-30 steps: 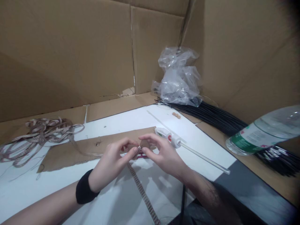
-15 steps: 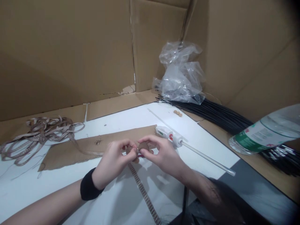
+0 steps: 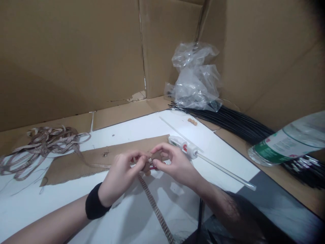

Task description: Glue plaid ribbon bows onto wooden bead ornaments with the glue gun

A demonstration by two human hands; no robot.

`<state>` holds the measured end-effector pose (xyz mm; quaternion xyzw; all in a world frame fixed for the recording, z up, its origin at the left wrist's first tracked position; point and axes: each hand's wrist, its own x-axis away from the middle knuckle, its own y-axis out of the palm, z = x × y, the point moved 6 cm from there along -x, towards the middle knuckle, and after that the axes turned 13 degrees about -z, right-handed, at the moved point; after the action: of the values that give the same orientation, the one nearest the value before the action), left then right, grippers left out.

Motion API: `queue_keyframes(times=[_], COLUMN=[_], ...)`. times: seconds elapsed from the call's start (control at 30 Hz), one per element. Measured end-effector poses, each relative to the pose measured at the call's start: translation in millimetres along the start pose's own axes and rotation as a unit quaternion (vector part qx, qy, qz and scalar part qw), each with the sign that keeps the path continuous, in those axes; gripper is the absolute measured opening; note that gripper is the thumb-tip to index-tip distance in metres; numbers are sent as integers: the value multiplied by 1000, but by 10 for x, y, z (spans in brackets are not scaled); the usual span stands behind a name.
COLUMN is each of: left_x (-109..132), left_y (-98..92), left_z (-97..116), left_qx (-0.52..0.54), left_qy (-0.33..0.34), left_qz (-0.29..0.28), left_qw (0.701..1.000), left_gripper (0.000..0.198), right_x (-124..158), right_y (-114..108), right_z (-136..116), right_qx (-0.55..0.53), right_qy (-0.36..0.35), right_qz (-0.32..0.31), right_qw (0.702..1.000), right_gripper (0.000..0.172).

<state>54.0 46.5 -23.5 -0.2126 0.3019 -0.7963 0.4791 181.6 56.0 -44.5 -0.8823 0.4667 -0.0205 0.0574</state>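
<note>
My left hand (image 3: pixel 121 176) and my right hand (image 3: pixel 175 165) meet over a strip of brown cardboard (image 3: pixel 76 164) on the white table (image 3: pixel 142 130). Both pinch a checked ribbon (image 3: pixel 154 206) around a small brown round piece (image 3: pixel 155 156) between the fingertips; something red shows under them. The ribbon trails from the fingers toward me and also left to a loose heap of ribbon (image 3: pixel 43 144). A black band is on my left wrist. A white glue gun (image 3: pixel 184 147) with a clear glue stick lies just right of my right hand.
Cardboard walls (image 3: pixel 76 57) enclose the table on the back and right. A crumpled clear plastic bag (image 3: pixel 195 79) sits at the back, beside a bundle of black rods (image 3: pixel 236 123). A plastic water bottle (image 3: pixel 286 140) lies at the right. Small brown discs (image 3: pixel 192 121) rest near the rods.
Both hands stayed together on the ribbon and round piece, with the fingers shifting slightly. The camera view tilted a little.
</note>
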Motion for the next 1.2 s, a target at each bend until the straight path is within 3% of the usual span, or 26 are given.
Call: queue_keyframes(times=[0.1,0.17,0.27,0.47,0.77,1.2], left_x=[126,229,289,204,159,130], left_y=[-176,-193,-86,24,-4,97], left_z=[95,193,284,279,279,286], left_qx=[-111,-188,-269,-313,-308,-361], left_qy=[84,155,206,153,127,121], left_qz=[155,210,195,183,177,191], left_qw=[978,947,920,919,926,905], left_gripper=[11,8,7,4,9,15], right_x=[-11,-12,-8,16,100,117], right_y=[-32,-50,-43,4,48,102], right_z=[53,58,45,38,-7,-30], right_qx=[-40,-42,-53,-61,46,85], right_qy=[5,1,-2,-5,-48,-49], right_qz=[15,28,32,55,124,108], right_qw=[999,999,998,997,990,989], right_gripper=[18,18,17,14,10,13])
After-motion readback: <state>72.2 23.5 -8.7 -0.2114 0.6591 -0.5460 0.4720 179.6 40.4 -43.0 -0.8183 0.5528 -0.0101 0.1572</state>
